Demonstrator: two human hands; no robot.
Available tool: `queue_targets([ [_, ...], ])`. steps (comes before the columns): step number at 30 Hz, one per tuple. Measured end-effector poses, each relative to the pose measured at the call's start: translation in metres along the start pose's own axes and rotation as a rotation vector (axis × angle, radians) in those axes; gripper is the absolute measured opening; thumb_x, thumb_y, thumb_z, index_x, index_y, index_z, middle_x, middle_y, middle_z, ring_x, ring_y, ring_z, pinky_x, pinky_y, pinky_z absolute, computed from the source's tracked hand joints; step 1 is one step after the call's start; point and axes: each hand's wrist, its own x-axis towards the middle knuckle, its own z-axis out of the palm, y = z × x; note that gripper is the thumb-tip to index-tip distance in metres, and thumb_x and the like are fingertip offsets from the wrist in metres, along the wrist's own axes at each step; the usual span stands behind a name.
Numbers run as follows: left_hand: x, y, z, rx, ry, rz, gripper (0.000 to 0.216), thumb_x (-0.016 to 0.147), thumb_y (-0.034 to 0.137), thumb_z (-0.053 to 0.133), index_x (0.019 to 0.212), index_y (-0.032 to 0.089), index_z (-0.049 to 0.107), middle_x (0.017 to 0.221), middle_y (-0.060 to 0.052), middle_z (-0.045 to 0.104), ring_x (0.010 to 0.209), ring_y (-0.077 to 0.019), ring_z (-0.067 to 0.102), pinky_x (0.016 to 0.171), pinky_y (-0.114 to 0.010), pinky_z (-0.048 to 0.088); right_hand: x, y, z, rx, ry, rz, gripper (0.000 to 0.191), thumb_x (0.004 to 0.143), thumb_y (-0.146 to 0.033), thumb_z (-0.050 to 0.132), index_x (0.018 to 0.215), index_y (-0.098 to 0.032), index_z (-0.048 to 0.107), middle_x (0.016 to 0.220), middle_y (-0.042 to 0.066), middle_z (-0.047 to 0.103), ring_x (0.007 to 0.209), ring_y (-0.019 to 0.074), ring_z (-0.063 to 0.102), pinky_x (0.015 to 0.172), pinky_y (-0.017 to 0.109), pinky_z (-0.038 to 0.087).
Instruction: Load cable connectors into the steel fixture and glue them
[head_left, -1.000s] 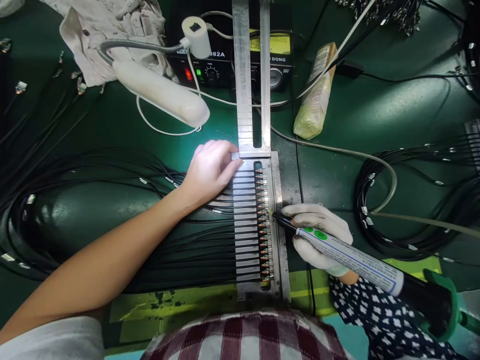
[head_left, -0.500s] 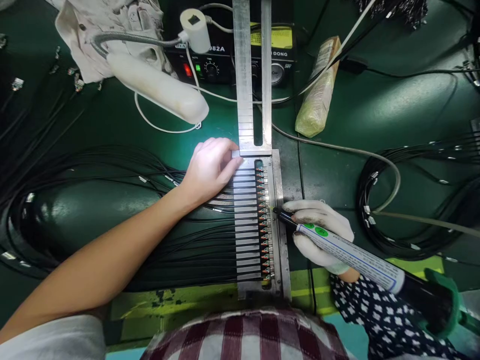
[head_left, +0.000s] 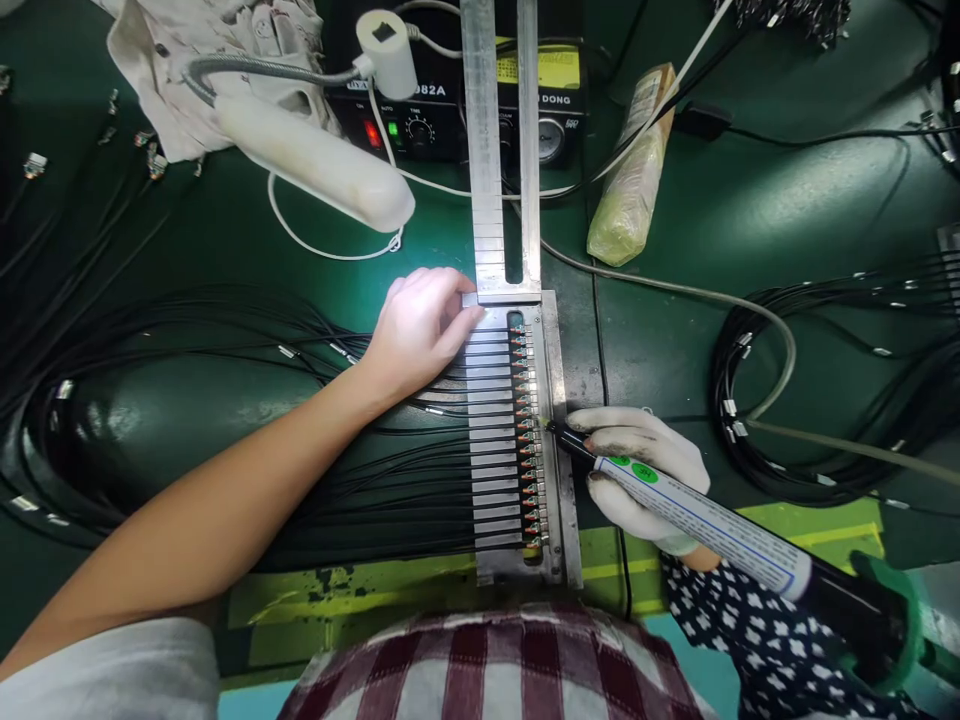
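A metal fixture (head_left: 491,572) holds a row of black cables (head_left: 420,492) in its slots, their ends bearing small metal connectors (head_left: 532,462) with orange and green bits. My left hand (head_left: 424,325), bare, grips the fixture's upper left corner between thumb and fingers. In a white glove, my right hand (head_left: 651,470) is wrapped round a black dispensing syringe (head_left: 705,520) with a white printed label and a green cap at its rear. The syringe's tip points left at the right side of the connectors, near the middle of the row; whether it touches them I cannot tell.
A dispenser controller (head_left: 450,130) stands behind a slotted metal bar (head_left: 487,200). A white lamp (head_left: 315,165) lies at left beside a crumpled cloth (head_left: 217,80). A wrapped block (head_left: 634,170) and a coiled cable bundle (head_left: 720,400) lie at right.
Against the fixture, the syringe tip has moved slightly along the connector row toward my body. The whole view has shifted a little. My left hand keeps its place on the corner.
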Motion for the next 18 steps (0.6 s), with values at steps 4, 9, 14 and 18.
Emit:
queue_targets([
  [4,-0.0001,-0.0011,0.0,0.004,0.0,0.006,0.017,0.093,0.036,0.052,0.095,0.019,0.058,0.077,-0.002,0.057,0.078,-0.0208,0.054,0.075,-0.034,0.039,-0.0002,0.0034,0.0032,0.02,-0.005,0.022,0.023,0.079,-0.018,0.074,0.102,-0.017,0.07,0.105,0.013,0.075,0.092,0.025,0.075,0.081,0.036,0.064],
  [9,0.0,0.0001,-0.0005,0.01,-0.007,-0.006,0.018,0.093,0.036,0.051,0.095,0.019,0.058,0.077,-0.002,0.056,0.078,-0.0208,0.054,0.076,-0.035,0.041,-0.0003,0.0054,0.0033,0.022,0.002,0.021,0.024,0.08,-0.02,0.074,0.103,-0.017,0.07,0.106,0.013,0.075,0.093,0.0253,0.074,0.081,0.036,0.064],
  [14,0.0001,0.0014,-0.0008,0.025,-0.018,-0.027,0.017,0.093,0.036,0.052,0.095,0.02,0.058,0.078,-0.003,0.056,0.08,-0.0214,0.054,0.077,-0.036,0.042,0.0013,0.0039,0.0026,0.029,-0.004,0.037,0.023,0.08,-0.02,0.074,0.103,-0.018,0.07,0.105,0.012,0.075,0.093,0.0251,0.074,0.081,0.036,0.064],
  [18,0.0,0.001,-0.0006,0.027,-0.018,-0.027,0.016,0.093,0.035,0.053,0.095,0.021,0.058,0.08,-0.003,0.057,0.081,-0.0216,0.055,0.079,-0.036,0.042,0.0005,0.0037,0.0023,0.031,-0.011,0.029,0.023,0.08,-0.02,0.074,0.102,-0.018,0.07,0.104,0.012,0.076,0.092,0.0247,0.075,0.079,0.035,0.065],
])
